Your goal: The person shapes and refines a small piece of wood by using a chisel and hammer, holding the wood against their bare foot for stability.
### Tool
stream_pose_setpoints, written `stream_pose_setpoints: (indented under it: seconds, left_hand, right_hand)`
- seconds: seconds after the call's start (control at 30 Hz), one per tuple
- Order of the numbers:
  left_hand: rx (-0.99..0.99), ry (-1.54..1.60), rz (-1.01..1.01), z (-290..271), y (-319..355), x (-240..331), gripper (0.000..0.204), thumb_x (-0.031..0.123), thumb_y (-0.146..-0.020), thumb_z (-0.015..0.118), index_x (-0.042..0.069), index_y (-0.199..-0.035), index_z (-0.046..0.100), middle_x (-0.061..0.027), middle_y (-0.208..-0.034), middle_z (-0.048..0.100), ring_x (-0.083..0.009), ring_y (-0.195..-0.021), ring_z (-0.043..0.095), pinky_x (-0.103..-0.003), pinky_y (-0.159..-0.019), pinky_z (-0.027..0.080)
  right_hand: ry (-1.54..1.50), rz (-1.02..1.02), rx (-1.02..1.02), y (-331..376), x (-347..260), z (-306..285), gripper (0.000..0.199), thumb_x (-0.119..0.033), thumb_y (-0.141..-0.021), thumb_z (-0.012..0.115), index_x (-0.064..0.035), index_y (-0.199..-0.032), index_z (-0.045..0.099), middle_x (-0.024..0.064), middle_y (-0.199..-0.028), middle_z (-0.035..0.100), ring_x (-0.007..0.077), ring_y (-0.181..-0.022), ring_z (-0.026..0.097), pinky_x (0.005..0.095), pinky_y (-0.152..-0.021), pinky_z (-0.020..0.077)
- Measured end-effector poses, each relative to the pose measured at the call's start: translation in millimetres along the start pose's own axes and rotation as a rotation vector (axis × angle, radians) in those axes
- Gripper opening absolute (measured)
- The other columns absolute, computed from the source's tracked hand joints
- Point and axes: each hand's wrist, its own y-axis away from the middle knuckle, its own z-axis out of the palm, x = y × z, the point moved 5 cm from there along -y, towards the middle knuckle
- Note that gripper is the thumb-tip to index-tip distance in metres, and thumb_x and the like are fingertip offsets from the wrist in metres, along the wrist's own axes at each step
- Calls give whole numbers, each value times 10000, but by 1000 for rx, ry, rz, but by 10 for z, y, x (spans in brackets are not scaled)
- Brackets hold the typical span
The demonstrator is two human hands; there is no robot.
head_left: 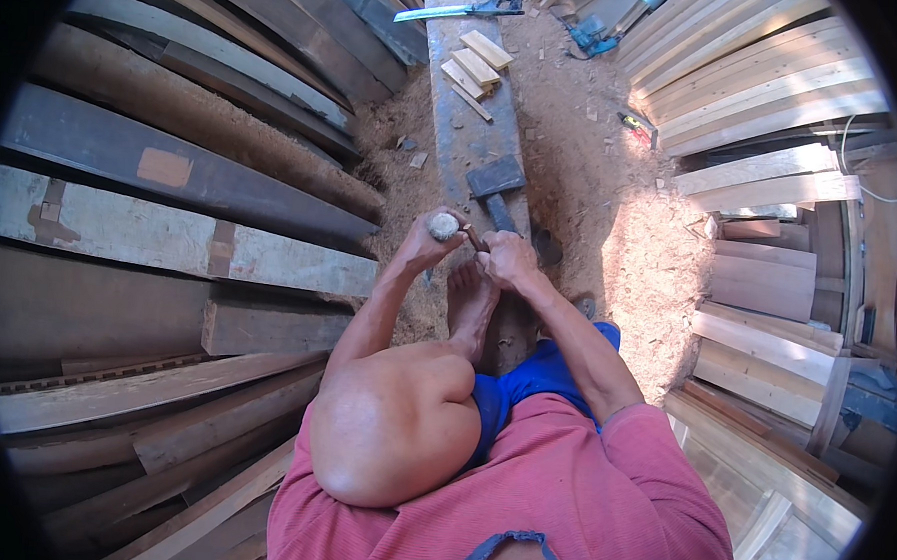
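Left hand (425,241) clamped on a round wooden handle (443,226), right hand (507,260) closed beside it; I'd steady it against the plank (465,131), hatchet (497,187) just beyond.

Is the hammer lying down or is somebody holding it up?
Lying down. The hammer rests flat on the long plank; the left hand and right hand are just below it, not touching.

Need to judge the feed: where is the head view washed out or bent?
Head view: sun glares on the sawdust floor right of the hands; planks at the left curve toward the rim; left hand and right hand are evenly lit and sharp.
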Motion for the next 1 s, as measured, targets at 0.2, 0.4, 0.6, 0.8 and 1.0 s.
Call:
stream_pose_setpoints:
  seconds: [0.2, 0.4, 0.6, 0.8, 1.0]
  left_hand:
    - [68, -48, -36, -1, -4, -83, 243, 127, -744, 753, 72, -967, 674, -63, -890, 697, -152, -816, 648, -308, -753, 522]
    - [128, -220, -133, 24, -86, -255, 287, 153, -741, 752, 73, -1005, 672, -76, -900, 700, -148, -820, 650, -310, -745, 524]
    - [335, -230, -156, -212, -44, -429, 338, 162, -745, 768, 71, -1056, 675, -63, -896, 704, -126, -811, 644, -297, -770, 524]
    - [435, -30, 50, -414, -96, 248, 185, 125, -835, 725, 49, -988, 655, 15, -856, 648, -57, -794, 567, -237, -720, 484]
    - [479, 24, 212, -433, -132, 944, 163, 141, -851, 731, 50, -948, 638, 30, -827, 617, -52, -772, 547, -231, -708, 467]
  right_hand:
    - [48, 17, 4, -1, -50, 10, 299, -309, -803, 682, -43, -938, 660, 215, -968, 670, 390, -958, 649, 479, -804, 522]
    - [89, 85, 24, -64, -108, 79, 287, -305, -817, 671, -48, -944, 674, 213, -929, 689, 388, -907, 675, 474, -781, 543]
    - [186, 90, -27, -221, -229, 124, 220, -204, -807, 610, -60, -920, 733, 210, -912, 703, 361, -888, 698, 439, -769, 564]
    - [103, 121, 27, -149, -206, -92, 275, -247, -832, 613, -38, -1005, 657, 215, -939, 687, 379, -906, 683, 467, -783, 551]
    - [152, 217, 156, -16, 160, -281, 535, -329, -804, 706, -21, -1171, 469, 236, -1104, 541, 428, -1024, 603, 488, -841, 527]
